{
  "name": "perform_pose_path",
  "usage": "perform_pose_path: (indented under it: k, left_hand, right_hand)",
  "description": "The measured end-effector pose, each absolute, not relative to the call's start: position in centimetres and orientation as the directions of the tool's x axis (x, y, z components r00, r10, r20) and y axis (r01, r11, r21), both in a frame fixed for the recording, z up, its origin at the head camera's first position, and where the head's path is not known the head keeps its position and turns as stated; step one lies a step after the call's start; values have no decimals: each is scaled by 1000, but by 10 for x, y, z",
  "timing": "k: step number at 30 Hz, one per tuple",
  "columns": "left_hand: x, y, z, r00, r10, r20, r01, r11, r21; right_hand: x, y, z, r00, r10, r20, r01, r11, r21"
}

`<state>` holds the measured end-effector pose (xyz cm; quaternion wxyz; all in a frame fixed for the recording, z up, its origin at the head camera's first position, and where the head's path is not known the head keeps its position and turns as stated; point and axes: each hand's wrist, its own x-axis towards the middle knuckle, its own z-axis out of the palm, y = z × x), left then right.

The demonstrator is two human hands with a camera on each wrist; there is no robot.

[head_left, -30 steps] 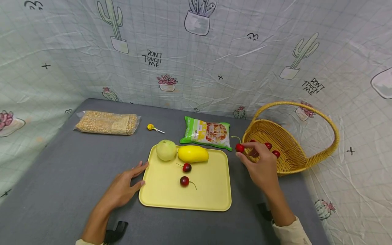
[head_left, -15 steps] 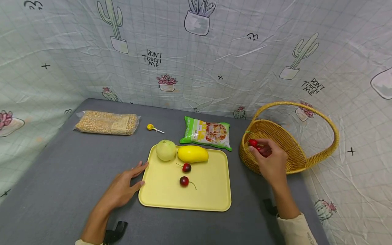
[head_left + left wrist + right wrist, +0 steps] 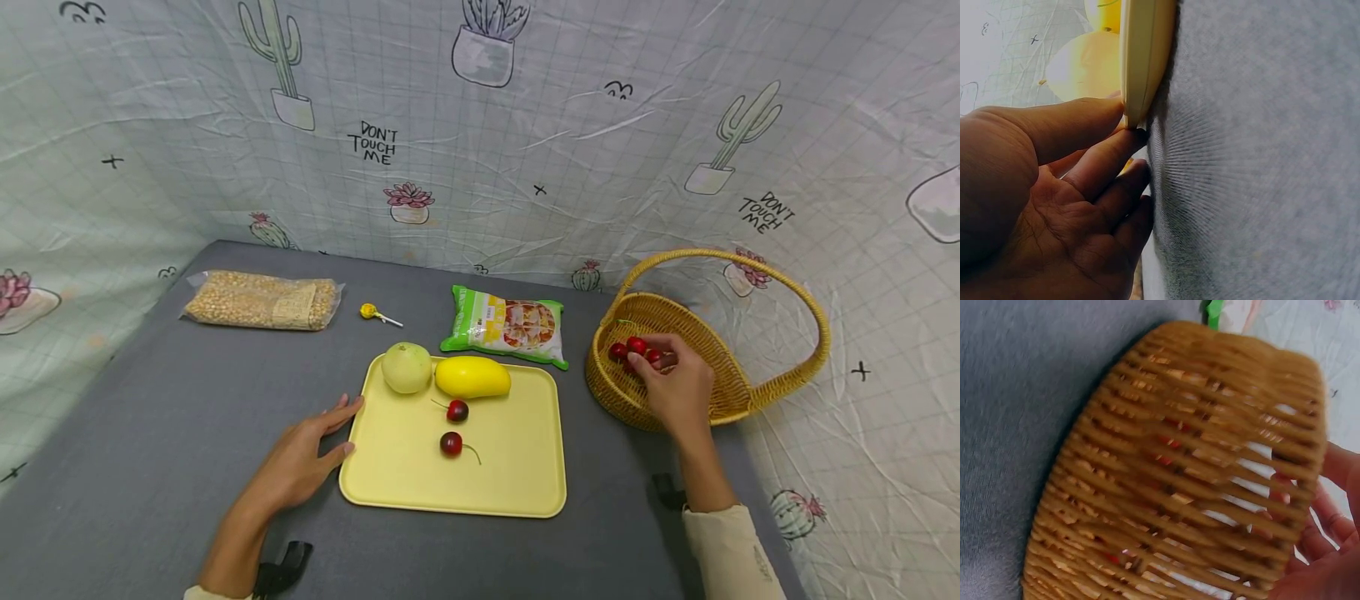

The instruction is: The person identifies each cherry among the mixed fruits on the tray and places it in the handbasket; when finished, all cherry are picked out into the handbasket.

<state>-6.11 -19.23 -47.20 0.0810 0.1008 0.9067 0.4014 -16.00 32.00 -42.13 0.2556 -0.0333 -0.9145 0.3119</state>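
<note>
My right hand [image 3: 681,385] reaches over the near rim of the yellow wicker basket [image 3: 720,354] and pinches a red cherry [image 3: 636,344] inside it. A green stem sticks up from this cherry, and other cherries [image 3: 617,352] lie close by. In the right wrist view, the basket's woven wall [image 3: 1179,469] mostly hides what the fingers hold. With fingers extended, my left hand [image 3: 303,458] touches the left edge of a pale yellow tray [image 3: 510,475]. On the tray are two dark red cherries [image 3: 452,444], a yellow mango [image 3: 472,377] and a pale green round fruit [image 3: 407,368].
Behind the tray lies a green and white food packet [image 3: 510,325]. Farther left are a yellow lollipop [image 3: 369,311] and a clear bag of corn kernels [image 3: 262,300]. The basket's tall handle [image 3: 817,333] arches up on the right. A printed cloth hangs behind the grey table [image 3: 187,400].
My right hand has carried the cherry rightward from outside the basket's left rim to inside it, among the other cherries. My left hand and the tray have stayed in place.
</note>
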Motion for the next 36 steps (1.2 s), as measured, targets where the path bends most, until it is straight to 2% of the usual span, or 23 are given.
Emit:
perform_pose_path:
  k: [12, 36]
  left_hand:
    - [-62, -193, -472, -967, 248, -64, 122, 665, 736]
    - [-61, -193, -472, -967, 243, -81, 105, 664, 741]
  right_hand:
    - [-176, 338, -425, -917, 244, 315, 17, 814, -581]
    - [-219, 360, -435, -979, 180, 101, 109, 866, -489]
